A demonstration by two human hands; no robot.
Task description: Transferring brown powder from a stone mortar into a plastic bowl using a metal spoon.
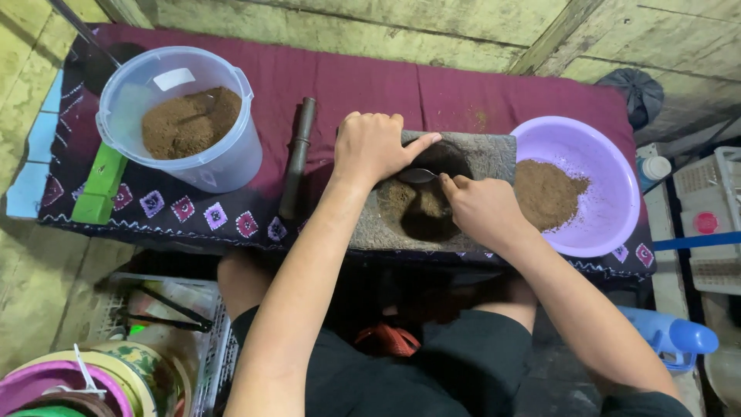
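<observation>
A grey stone grinding slab [494, 158] lies on a maroon cloth, with brown powder [397, 199] in its hollow. My left hand [374, 147] rests on the slab's far left edge, thumb stretched toward the hollow. My right hand [480, 210] holds a metal spoon [417, 175] whose bowl lies over the hollow. A purple basin [598, 162] with a heap of the same brown powder touches the slab's right end. At the far left stands a clear plastic bucket [220, 166], partly filled with brown powder.
A dark stone roller [297, 158] lies between bucket and slab. A green block [100, 185] sits at the cloth's left edge. White crates [714, 224] and a blue jug [671, 336] are on the right. Coloured bowls [85, 378] and a wire rack are at lower left.
</observation>
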